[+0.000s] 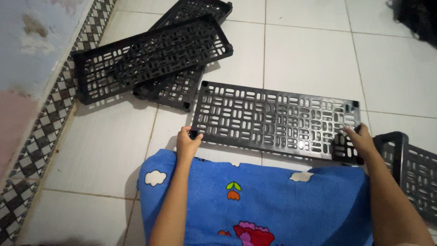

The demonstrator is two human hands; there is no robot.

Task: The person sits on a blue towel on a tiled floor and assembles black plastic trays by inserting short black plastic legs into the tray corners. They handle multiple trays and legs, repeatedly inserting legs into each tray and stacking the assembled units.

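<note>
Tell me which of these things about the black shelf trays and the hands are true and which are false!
1. Both hands hold one black slotted tray. True.
2. The left hand has its grip on the tray's near left corner. True.
3. The blanket is red all over. False: it is blue with clouds and flowers.
4. Two more trays lie stacked near the wall. True.
5. The right hand rests on the floor. False: it grips the tray's right end.

Black slotted shelf panel [275, 119]; blue cartoon-print cloth [259, 200].
</note>
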